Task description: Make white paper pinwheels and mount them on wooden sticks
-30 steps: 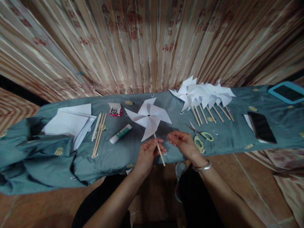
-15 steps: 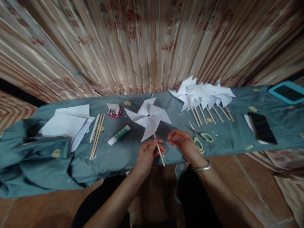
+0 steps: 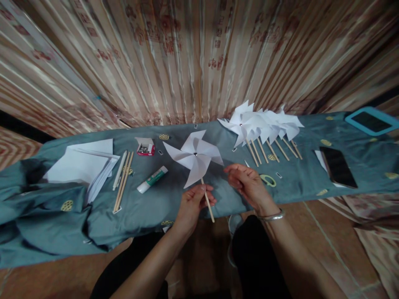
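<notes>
My left hand (image 3: 193, 202) is closed around the wooden stick (image 3: 209, 207) of a white paper pinwheel (image 3: 199, 155). The pinwheel faces up, its blades spread around a small metal pin at the centre. Just right of its right-hand blade is my right hand (image 3: 246, 182), fingers curled in and nothing visible in them. Beneath that hand lie scissors (image 3: 268, 180) with light green handles, partly covered by it. Farther back on the right, several finished pinwheels (image 3: 264, 124) overlap in a row, sticks toward me.
On the green cloth (image 3: 174, 207) at left are paper sheets (image 3: 79, 164), a white pen-like stick (image 3: 120, 170), bare wooden sticks (image 3: 124, 182), an open box of pins (image 3: 145, 147) and a glue stick (image 3: 152, 179). A phone (image 3: 338, 166) and a blue-framed device (image 3: 372, 120) lie right.
My right hand has moved slightly right and up, now covering more of the scissors. The left hand keeps its hold on the pinwheel's stick. The view has shifted a little.
</notes>
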A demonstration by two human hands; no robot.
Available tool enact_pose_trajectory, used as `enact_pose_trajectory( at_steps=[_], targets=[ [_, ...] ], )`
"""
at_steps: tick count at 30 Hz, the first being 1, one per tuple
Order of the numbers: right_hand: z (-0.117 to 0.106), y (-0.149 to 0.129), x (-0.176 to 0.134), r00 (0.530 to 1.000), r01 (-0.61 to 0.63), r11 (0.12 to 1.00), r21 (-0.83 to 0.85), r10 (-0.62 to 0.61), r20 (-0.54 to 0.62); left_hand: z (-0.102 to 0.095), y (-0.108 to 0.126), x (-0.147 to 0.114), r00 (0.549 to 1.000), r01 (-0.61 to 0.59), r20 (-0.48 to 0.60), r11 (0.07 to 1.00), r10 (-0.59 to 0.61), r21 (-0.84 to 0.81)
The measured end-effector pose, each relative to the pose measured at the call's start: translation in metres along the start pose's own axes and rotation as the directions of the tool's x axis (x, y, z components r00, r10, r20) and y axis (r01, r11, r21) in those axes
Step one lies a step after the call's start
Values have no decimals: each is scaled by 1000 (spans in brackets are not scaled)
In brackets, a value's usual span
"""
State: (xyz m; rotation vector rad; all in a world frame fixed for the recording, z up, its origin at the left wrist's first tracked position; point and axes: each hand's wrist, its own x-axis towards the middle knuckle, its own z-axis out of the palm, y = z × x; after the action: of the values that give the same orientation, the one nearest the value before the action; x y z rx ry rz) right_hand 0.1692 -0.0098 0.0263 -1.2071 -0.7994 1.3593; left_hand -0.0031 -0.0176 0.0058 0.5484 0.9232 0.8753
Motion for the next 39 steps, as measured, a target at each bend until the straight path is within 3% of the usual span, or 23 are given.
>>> enact_pose_trajectory(
  at_steps=[3,11,17,22,32,39],
  targets=[
    [5,2,-2,999,-4,1000,-20,5,40,1,1,0,1000,-2,2,1000,2,-9],
    [-2,6,3,999,51,988,-143,-50,12,3,1,1,999,5,34,1000,-6,18],
    [2,12,2,994,56,953,-297,-26,102,8,0,2,998,1,66,1000,-3,29],
    [16,17,-3,977,29,969,-245,25,213,10,-3,2,995,-19,94,997,12,77],
    [23,18,-3,973,-84,989,-120,107,202,8,-5,4,995,-24,102,994,13,106],
    [22,18,-3,966,-134,983,-127,158,204,8,-6,4,995,10,100,998,-16,69]
  ],
)
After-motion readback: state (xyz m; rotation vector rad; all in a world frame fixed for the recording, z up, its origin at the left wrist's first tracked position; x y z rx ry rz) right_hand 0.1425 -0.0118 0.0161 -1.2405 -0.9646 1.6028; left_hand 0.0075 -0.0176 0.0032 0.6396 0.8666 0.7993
